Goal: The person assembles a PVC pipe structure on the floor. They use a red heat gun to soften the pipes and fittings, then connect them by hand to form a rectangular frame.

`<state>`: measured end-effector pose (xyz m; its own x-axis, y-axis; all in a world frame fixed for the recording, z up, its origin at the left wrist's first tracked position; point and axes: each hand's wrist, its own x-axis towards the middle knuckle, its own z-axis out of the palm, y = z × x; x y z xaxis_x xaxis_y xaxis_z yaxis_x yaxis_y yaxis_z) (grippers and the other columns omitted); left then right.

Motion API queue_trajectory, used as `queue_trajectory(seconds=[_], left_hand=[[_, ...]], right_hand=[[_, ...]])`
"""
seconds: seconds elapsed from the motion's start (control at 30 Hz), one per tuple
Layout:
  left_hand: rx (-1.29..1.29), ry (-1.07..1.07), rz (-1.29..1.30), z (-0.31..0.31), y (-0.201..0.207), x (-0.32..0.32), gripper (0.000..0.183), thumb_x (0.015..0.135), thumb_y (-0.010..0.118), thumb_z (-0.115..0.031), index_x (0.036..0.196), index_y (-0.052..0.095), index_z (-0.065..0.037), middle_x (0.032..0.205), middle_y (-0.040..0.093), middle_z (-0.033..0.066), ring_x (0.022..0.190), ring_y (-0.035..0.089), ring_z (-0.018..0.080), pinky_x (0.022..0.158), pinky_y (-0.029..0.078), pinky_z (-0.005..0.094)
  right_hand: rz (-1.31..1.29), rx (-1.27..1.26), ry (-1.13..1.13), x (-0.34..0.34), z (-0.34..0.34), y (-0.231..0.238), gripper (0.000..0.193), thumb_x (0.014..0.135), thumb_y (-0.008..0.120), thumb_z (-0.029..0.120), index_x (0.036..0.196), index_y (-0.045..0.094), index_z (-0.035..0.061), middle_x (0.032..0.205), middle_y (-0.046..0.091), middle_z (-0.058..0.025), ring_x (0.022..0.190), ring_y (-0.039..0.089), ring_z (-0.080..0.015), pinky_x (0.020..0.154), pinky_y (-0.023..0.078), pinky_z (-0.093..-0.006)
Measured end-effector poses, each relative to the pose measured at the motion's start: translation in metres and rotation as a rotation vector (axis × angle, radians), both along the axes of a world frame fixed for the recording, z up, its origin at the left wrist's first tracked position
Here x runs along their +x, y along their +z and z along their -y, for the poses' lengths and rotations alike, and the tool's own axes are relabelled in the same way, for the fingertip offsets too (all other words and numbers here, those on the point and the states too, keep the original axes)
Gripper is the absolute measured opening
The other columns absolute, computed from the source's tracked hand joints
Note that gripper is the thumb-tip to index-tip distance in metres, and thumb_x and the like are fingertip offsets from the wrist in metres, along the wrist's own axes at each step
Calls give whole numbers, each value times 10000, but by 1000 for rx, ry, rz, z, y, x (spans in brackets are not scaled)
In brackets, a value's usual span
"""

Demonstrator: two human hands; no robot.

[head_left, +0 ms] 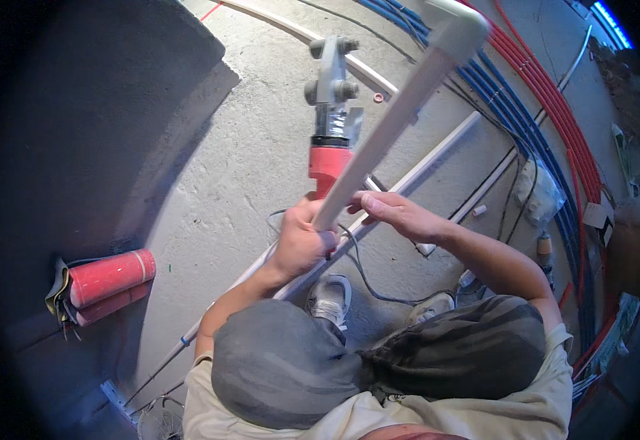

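My left hand is closed around the handle of a red pipe welding tool. Round grey heating sockets sit on the tool's flat metal head, which points away from me. A white plastic pipe with an elbow fitting at its upper end slants across the tool. Its lower end meets my left hand; whether those fingers also grip it, I cannot tell. My right hand is beside the pipe, fingers extended and apart, fingertips partly hidden near it. Any contact there is unclear.
White pipes lie on the concrete floor under my hands. A dark cable runs by my shoes. Red pipes and blue pipes curve along the right. A red cylinder-shaped object is at left, below a grey wall.
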<state>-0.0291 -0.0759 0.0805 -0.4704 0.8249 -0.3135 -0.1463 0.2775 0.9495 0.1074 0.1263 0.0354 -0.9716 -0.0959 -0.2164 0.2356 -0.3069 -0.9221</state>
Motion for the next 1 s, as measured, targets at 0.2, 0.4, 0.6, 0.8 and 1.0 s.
queue_trajectory(seconds=[0.2, 0.4, 0.6, 0.8, 1.0], left_hand=[[224, -217, -236, -48, 3, 53, 87, 752, 666, 41, 809, 655, -24, 977, 606, 99, 966, 574, 258, 866, 463, 396], [271, -353, -215, -38, 32, 38, 242, 763, 816, -71, 991, 741, -41, 1434, 522, 218, 1382, 470, 325, 1101, 391, 436], [-105, -93, -171, -12, 105, -6, 100, 804, 765, -72, 867, 718, -11, 752, 680, 43, 660, 621, 96, 601, 491, 242], [-415, 61, -422, -28, 209, -21, 172, 914, 723, -200, 880, 609, -76, 676, 498, -35, 562, 449, 60, 511, 383, 232], [-700, 198, -429, -48, 268, -29, 242, 958, 698, -240, 870, 545, -75, 680, 497, -16, 511, 430, 54, 446, 395, 229]], right_hand=[[161, -307, -520, 23, 28, 44, 445, 954, 726, 306, 1269, 583, 26, 1165, 634, -70, 1079, 626, -162, 965, 497, -348], [-50, -470, -909, 39, 3, 31, 340, 906, 677, 133, 1190, 551, -5, 965, 648, -105, 887, 681, -192, 801, 557, -332], [-36, -123, -965, 47, -39, 17, 266, 814, 650, 71, 1061, 568, 18, 727, 564, -38, 574, 536, -121, 564, 456, -295], [-176, -117, -951, 12, -39, 13, 96, 834, 710, 83, 854, 624, 44, 632, 583, -28, 480, 542, -115, 468, 439, -262], [-402, -255, -740, -34, -33, 21, 176, 837, 765, 88, 947, 641, 29, 815, 662, -56, 720, 662, -134, 682, 541, -297]])
